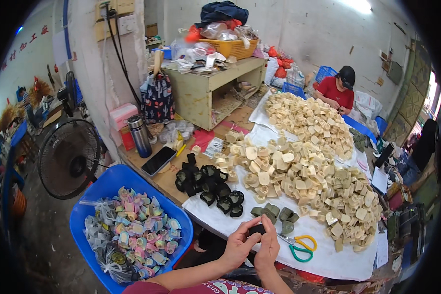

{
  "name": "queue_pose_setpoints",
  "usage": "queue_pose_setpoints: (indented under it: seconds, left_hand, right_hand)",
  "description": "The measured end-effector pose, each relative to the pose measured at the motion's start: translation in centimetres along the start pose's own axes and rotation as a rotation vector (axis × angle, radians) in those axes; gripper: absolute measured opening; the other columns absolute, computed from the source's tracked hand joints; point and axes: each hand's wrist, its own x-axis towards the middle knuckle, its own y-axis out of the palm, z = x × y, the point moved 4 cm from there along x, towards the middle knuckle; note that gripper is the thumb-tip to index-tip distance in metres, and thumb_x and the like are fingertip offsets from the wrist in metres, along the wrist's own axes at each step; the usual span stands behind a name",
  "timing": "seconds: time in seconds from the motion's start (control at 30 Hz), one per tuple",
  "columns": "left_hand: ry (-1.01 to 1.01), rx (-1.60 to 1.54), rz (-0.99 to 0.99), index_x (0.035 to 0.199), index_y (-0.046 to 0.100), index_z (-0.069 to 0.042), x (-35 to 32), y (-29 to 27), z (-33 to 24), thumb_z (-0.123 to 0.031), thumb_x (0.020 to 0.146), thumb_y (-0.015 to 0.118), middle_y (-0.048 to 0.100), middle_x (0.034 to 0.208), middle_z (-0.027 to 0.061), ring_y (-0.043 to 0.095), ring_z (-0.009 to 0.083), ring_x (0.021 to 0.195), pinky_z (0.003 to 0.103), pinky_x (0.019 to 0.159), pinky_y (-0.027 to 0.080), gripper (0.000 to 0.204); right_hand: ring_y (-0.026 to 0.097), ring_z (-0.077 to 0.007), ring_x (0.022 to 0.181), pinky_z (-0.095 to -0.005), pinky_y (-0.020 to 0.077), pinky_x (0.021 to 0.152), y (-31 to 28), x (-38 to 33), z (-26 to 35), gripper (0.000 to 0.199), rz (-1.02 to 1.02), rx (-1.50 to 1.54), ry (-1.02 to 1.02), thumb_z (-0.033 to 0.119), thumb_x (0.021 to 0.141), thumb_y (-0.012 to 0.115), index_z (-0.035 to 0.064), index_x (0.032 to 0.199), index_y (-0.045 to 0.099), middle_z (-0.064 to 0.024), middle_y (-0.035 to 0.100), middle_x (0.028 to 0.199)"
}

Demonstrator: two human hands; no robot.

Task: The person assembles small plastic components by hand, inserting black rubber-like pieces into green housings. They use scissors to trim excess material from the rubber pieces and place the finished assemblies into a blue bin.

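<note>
Over the table's near edge, my left hand and my right hand meet, both closed around a small black moulded piece. The fingers cover most of it. Beside my right hand lie scissors with one yellow and one green handle loop. Just beyond my fingers sit several olive-green cupped pieces. To their left is a loose group of similar black cupped pieces. A large heap of cream pieces spreads across the white cloth, with olive-beige ones at its right.
A blue tub of pastel pieces and plastic bags stands at left, near a black fan. A phone and a steel flask rest on the table's left side. Across the table sits a person in red.
</note>
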Motion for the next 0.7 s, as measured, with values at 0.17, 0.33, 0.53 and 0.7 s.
queue_pose_setpoints:
  seconds: [0.17,0.33,0.53,0.7]
  left_hand:
    - [-0.184,-0.074,-0.151,0.128,0.052,-0.003,1.1,-0.9,-0.9,-0.011,0.089,0.066,0.06,0.103,0.0045,0.058,0.0083,0.087,0.023,0.078,0.05,0.043]
    - [-0.083,0.43,-0.007,0.128,0.052,0.0,0.1,-0.9,0.1,-0.007,0.086,0.066,0.056,0.116,0.0097,0.058,0.0132,0.095,0.025,0.08,0.05,0.044]
    - [0.443,0.684,0.146,0.137,0.045,-0.002,-0.1,1.5,-3.7,-0.002,0.085,0.063,0.047,0.132,0.0161,0.051,0.0267,0.117,0.033,0.102,0.038,0.055]
    - [-0.018,0.035,0.11,0.14,0.04,-0.003,0.3,0.4,-2.2,-0.001,0.091,0.054,0.047,0.135,0.0126,0.051,0.0227,0.12,0.032,0.1,0.04,0.051]
  right_hand:
    - [0.052,-0.0358,0.117,-0.0385,0.0409,0.098,-1.1,0.7,2.9,0.045,0.105,-0.381,-0.335,0.003,0.079,0.062,-0.0051,0.123,0.054,-0.0234,0.053,0.127]
    - [0.064,-0.0271,0.096,-0.0348,0.0518,0.083,-2.0,0.7,-0.1,0.032,0.041,-0.246,-0.194,-0.003,0.078,0.064,-0.0015,0.11,0.061,-0.0166,0.063,0.109]
    - [0.059,-0.021,0.103,-0.031,0.0452,0.093,-0.9,1.1,-0.4,0.023,-0.239,0.683,0.316,0.007,0.092,0.052,-0.0061,0.108,0.062,-0.012,0.063,0.111]
    - [0.047,-0.0216,0.121,-0.0335,0.0367,0.103,-1.3,1.5,-0.8,0.04,-0.022,0.355,0.097,0.008,0.087,0.059,-0.0033,0.125,0.054,-0.0137,0.049,0.132]
